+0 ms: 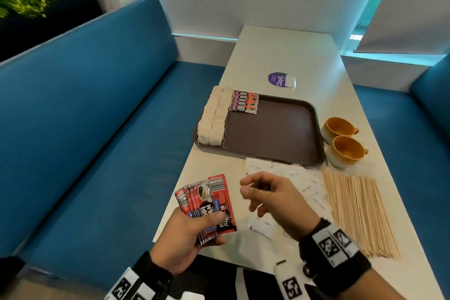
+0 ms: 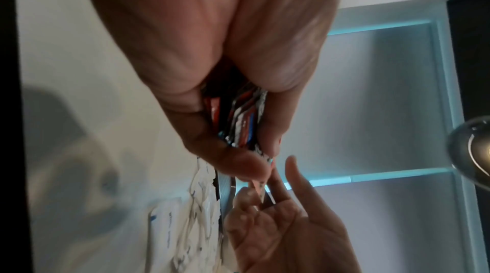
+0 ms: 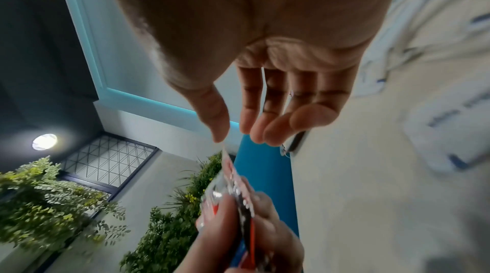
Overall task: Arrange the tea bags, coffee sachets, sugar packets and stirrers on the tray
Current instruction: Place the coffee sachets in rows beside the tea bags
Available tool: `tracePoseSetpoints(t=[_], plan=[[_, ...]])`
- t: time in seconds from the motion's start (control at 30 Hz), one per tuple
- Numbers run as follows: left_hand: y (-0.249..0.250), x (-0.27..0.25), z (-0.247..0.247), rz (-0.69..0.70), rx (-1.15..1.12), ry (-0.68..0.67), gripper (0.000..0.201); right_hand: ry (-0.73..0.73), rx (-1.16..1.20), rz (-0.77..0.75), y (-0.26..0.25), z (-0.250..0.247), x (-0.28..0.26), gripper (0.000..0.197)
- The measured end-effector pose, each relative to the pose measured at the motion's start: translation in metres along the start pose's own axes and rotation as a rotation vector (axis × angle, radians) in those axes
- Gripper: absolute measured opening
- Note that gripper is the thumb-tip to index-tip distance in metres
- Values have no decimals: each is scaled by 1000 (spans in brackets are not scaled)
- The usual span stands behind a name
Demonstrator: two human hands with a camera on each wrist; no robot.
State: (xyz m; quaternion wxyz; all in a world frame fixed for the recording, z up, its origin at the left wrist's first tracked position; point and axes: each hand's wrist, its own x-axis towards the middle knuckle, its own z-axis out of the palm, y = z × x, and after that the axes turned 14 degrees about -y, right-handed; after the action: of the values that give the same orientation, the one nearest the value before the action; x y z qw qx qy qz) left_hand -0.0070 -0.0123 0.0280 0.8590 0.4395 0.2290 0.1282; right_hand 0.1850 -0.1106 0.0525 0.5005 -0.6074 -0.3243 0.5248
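My left hand (image 1: 194, 231) grips a fan of red coffee sachets (image 1: 207, 202) above the table's near left corner, thumb pressed on top. In the left wrist view the sachets (image 2: 244, 122) show edge-on between thumb and fingers. My right hand (image 1: 250, 192) hovers just right of the fan, fingers loosely curled and holding nothing; its thumb and forefinger (image 3: 246, 126) sit close to the top edge of the sachets (image 3: 233, 189). The brown tray (image 1: 275, 134) carries two rows of tea bags (image 1: 214, 117) on its left and a short row of coffee sachets (image 1: 244, 102). White sugar packets (image 1: 294, 178) and wooden stirrers (image 1: 358, 212) lie on the table.
Two orange cups (image 1: 338, 126) (image 1: 345, 151) stand right of the tray. A purple sticker (image 1: 277, 79) sits beyond the tray. Blue bench seats (image 1: 97, 129) flank the white table (image 1: 280, 56). One sugar packet (image 1: 261, 225) lies apart, under my right wrist.
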Motion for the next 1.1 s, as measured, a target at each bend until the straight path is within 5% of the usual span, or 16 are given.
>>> tracePoseSetpoints(t=[0.27, 0.47, 0.7, 0.9, 1.1], plan=[[-18, -13, 10, -66, 180, -98, 42, -103, -20, -43, 17, 7, -31, 18], [-21, -16, 16, -197, -144, -96, 59, -109, 132, -226, 9, -6, -38, 18], [-17, -15, 13, -67, -249, -57, 29, -117, -23, -238, 31, 2, -40, 20], [-17, -13, 9, 73, -145, 87, 25, -127, 148, -144, 42, 7, -38, 71], [-24, -13, 15, 44, -126, 60, 47, -27, 232, -107, 33, 19, -31, 75]])
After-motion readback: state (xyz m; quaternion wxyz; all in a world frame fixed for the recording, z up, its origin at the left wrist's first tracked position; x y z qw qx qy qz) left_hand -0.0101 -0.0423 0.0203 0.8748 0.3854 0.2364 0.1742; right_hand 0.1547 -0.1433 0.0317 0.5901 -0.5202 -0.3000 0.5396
